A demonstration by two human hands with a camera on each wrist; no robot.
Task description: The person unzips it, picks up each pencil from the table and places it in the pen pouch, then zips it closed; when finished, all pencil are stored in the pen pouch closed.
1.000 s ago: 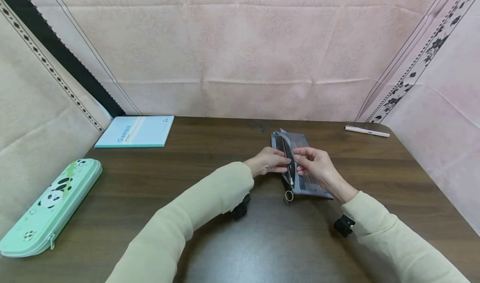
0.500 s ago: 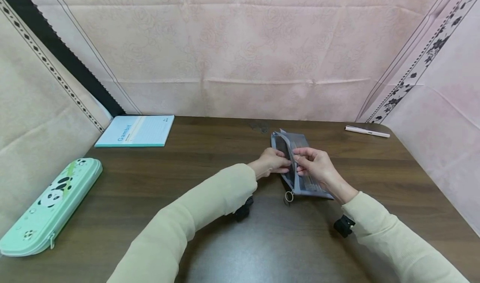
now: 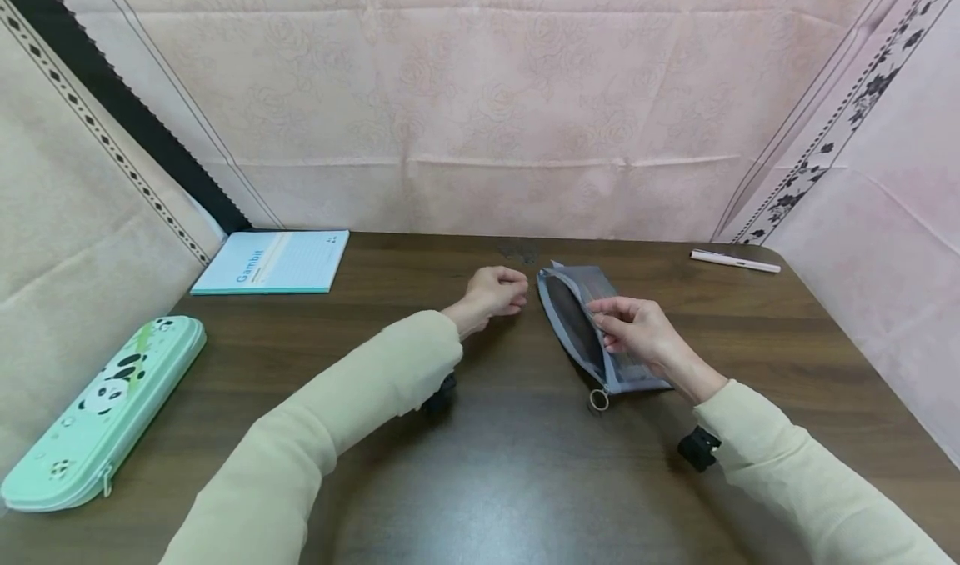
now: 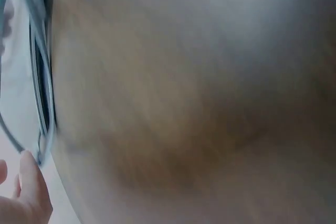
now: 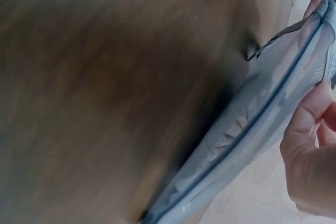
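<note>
A grey-blue zip pouch (image 3: 594,282) sits on the table in the head view, its mouth gaping toward the left. My right hand (image 3: 633,330) pinches the near-right edge of that mouth between thumb and fingers. Mesh and a see-through panel show on the pouch (image 5: 247,140) in the right wrist view. A ring pull (image 3: 598,400) hangs at its near corner. Left of the pouch, apart from it, my left hand (image 3: 491,297) hovers over the table with loosely bent fingers and nothing visible in them. The pouch's inside looks dark, its contents hidden.
A blue notebook (image 3: 272,262) lies at the back left. Nearer, a mint-green panda pencil case (image 3: 105,415) rests along the left side. A white pen (image 3: 735,262) lies at the back right. Patterned cloth (image 3: 480,115) hangs behind the wooden table (image 3: 465,482).
One second ago my left fingers were at the pouch's mouth, with a slim pen-like stick showing there. The stick has slipped from sight inside; my left hand has withdrawn leftward, and the mouth gapes wider.
</note>
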